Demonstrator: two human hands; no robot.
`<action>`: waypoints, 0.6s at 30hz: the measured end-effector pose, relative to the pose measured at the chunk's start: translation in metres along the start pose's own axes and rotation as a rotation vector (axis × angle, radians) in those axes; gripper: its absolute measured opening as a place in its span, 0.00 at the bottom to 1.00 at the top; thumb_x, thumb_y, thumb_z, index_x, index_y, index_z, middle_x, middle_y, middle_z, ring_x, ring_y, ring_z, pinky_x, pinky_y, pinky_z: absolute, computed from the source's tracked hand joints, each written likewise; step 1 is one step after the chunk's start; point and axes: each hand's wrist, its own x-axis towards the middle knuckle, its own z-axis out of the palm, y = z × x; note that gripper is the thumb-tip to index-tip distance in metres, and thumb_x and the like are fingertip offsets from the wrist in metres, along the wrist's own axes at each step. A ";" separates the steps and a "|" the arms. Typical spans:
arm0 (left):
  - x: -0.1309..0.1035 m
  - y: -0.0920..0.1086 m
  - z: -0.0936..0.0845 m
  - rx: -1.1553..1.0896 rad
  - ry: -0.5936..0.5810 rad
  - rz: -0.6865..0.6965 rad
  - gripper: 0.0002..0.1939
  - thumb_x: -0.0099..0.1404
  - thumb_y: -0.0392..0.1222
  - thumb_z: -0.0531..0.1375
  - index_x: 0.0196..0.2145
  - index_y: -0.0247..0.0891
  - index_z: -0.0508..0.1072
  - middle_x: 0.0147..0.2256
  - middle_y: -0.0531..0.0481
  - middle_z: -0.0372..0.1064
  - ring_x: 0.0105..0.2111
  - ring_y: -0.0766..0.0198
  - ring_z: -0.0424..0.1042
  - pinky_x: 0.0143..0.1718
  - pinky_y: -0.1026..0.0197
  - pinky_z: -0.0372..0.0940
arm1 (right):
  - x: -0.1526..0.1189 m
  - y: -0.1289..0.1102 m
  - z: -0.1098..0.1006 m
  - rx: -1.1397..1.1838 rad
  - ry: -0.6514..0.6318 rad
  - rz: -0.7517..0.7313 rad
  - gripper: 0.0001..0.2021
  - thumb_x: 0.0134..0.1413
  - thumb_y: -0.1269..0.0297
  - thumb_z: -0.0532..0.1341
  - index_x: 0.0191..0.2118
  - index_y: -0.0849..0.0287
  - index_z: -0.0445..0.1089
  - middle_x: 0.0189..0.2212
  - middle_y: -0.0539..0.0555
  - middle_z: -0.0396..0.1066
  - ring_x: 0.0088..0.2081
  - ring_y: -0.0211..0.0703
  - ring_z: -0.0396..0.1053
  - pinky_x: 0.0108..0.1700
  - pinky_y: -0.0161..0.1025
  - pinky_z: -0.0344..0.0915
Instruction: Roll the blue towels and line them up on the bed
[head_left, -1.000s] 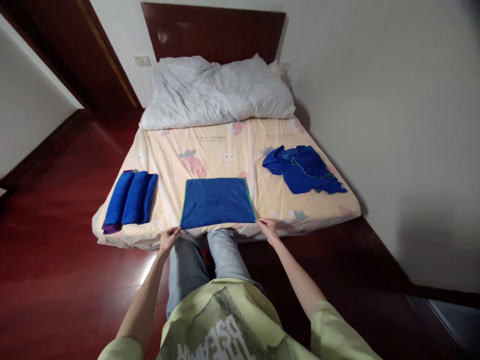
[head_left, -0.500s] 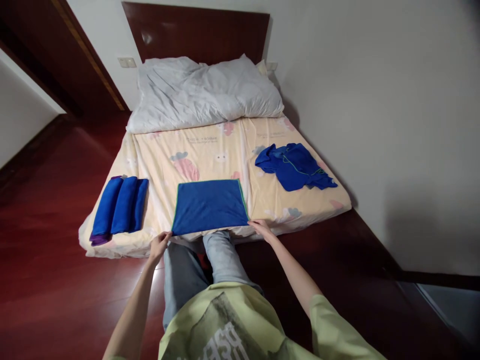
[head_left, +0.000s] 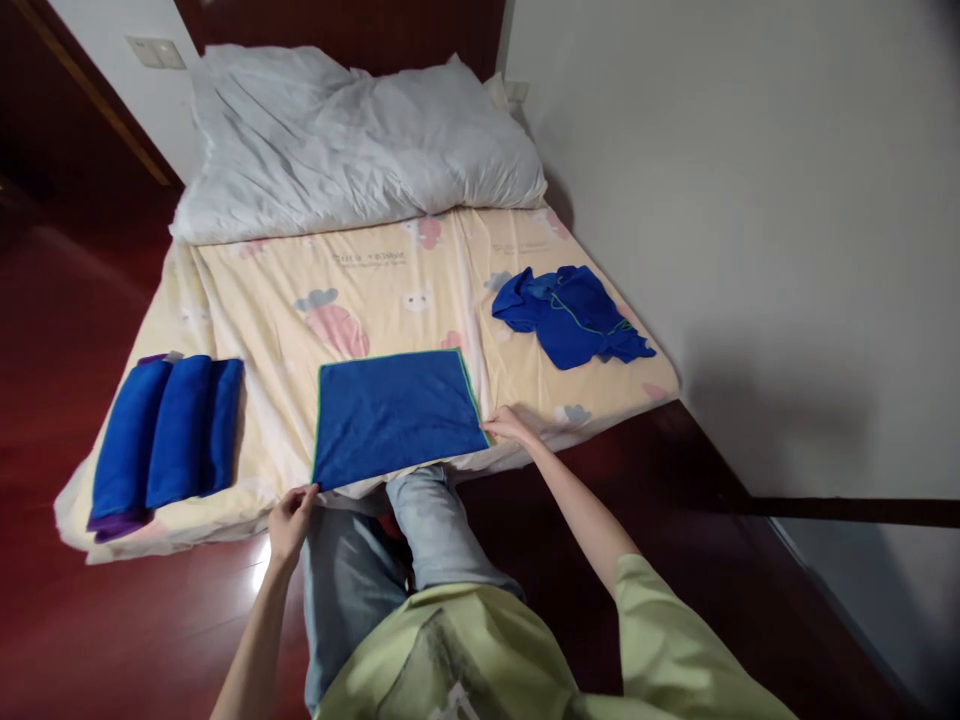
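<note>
A blue towel (head_left: 394, 415) with green edging lies spread flat at the front edge of the bed. My left hand (head_left: 291, 522) pinches its near left corner. At the near right corner, my right hand (head_left: 511, 425) is closed on the cloth with fingertips together. Left of the towel sit several folded blue towels (head_left: 178, 430) in a row, with purple cloth (head_left: 118, 524) showing beneath them. To the right lies a crumpled heap of blue cloth (head_left: 576, 318) with green edging.
The bed (head_left: 277, 300) has a cream patterned sheet. A bunched white quilt (head_left: 360, 150) lies across its head, before a dark headboard (head_left: 360, 30). A white wall (head_left: 735, 200) runs along the right side. Dark red floor (head_left: 45, 400) shows at the left.
The view has tilted and come closer, so the bed looks larger. Both hands keep hold of the towel's near corners, and the towel lies nearly the same on the bed.
</note>
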 end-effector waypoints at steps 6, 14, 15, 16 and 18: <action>-0.026 -0.004 0.031 -0.319 0.148 -0.099 0.29 0.54 0.62 0.69 0.47 0.44 0.68 0.36 0.53 0.73 0.36 0.58 0.77 0.38 0.56 0.76 | 0.069 -0.042 0.002 0.014 0.216 -0.150 0.05 0.55 0.66 0.63 0.36 0.58 0.77 0.38 0.55 0.81 0.44 0.47 0.78 0.51 0.40 0.72; -0.031 0.002 0.040 -0.238 0.105 -0.152 0.25 0.56 0.63 0.67 0.41 0.43 0.73 0.36 0.50 0.78 0.35 0.52 0.81 0.41 0.50 0.78 | 0.171 -0.079 0.021 -0.082 0.213 -0.162 0.08 0.50 0.69 0.68 0.38 0.60 0.74 0.35 0.55 0.80 0.39 0.46 0.78 0.50 0.44 0.73; -0.029 0.001 0.040 -0.230 0.097 -0.160 0.24 0.55 0.63 0.67 0.40 0.43 0.74 0.35 0.50 0.78 0.36 0.52 0.81 0.42 0.50 0.77 | 0.177 -0.079 0.021 -0.099 0.197 -0.162 0.06 0.50 0.69 0.68 0.36 0.60 0.74 0.32 0.54 0.79 0.38 0.46 0.78 0.49 0.43 0.73; -0.028 0.000 0.040 -0.225 0.091 -0.171 0.24 0.55 0.63 0.68 0.39 0.42 0.74 0.35 0.50 0.78 0.36 0.52 0.81 0.43 0.50 0.77 | 0.182 -0.078 0.021 -0.114 0.180 -0.165 0.05 0.50 0.69 0.68 0.34 0.59 0.73 0.29 0.52 0.78 0.37 0.46 0.77 0.47 0.42 0.73; -0.025 -0.002 0.041 -0.234 0.092 -0.200 0.24 0.54 0.63 0.69 0.37 0.42 0.75 0.33 0.51 0.78 0.36 0.51 0.80 0.44 0.49 0.77 | 0.191 -0.075 0.018 -0.139 0.148 -0.178 0.05 0.51 0.68 0.68 0.30 0.59 0.72 0.26 0.50 0.76 0.35 0.45 0.76 0.46 0.41 0.72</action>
